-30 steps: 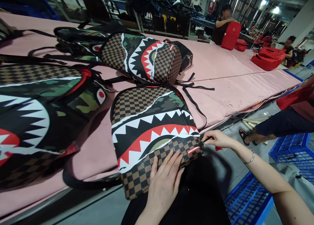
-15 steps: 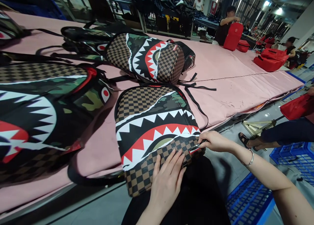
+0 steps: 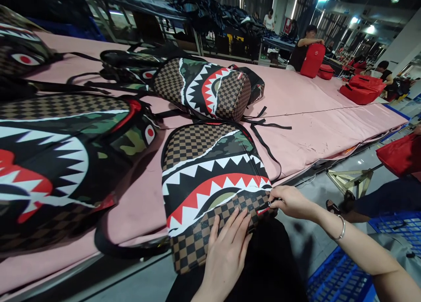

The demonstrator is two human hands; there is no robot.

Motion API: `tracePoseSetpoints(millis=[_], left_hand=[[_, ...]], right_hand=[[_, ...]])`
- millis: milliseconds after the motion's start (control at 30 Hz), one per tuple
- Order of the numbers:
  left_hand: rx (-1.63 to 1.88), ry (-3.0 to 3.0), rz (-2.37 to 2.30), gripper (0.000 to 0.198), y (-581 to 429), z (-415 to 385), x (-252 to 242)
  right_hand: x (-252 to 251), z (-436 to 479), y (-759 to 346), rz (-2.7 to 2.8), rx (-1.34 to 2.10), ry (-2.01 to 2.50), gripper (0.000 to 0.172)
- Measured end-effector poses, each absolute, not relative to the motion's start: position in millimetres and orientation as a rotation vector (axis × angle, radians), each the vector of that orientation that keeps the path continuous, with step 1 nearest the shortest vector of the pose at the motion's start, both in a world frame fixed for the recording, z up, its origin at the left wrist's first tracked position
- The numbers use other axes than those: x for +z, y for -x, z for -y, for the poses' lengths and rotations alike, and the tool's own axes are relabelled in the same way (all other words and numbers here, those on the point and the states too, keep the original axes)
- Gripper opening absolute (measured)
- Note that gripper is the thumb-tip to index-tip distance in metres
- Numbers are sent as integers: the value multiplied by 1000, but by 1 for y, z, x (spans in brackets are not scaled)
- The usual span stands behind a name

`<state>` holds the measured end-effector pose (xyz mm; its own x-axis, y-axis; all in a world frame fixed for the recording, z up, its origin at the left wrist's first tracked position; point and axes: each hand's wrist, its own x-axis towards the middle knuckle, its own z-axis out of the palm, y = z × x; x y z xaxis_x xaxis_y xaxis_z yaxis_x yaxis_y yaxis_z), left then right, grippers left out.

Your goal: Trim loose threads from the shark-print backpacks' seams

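A backpack with brown-and-black checks, camouflage patches and a printed shark mouth lies in front of me, its lower end over the table's near edge. My left hand rests flat on the checked lower part, fingers stretched out. My right hand is closed around small thread snips, mostly hidden by the fingers. Their metal tip is at the bag's lower right, beside a small red-and-white label.
A matching backpack lies at the left, another behind. A pink-covered table runs to the right, with red bags farther along. Blue crates stand on the floor at right. A co-worker handles a red backpack.
The view has shifted, so things sit slightly lower and to the right. The snips' tip has swung away from the label towards the bag's right edge; the left hand stays on the backpack.
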<state>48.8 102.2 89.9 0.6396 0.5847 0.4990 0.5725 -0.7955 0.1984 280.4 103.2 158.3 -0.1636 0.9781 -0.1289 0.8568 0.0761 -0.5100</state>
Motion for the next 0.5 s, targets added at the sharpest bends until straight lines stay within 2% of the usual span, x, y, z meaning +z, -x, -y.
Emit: tracePoseSetpoints(millis=[267,500], left_hand=[[834,-2958,-1213,52,-44,-108,63],[960,-3084,-901,52,-10,-103,42]], right_hand=[[141,-98,-279,1922,765,1710,9],[118,-94,-283,1473,899,1592,15]])
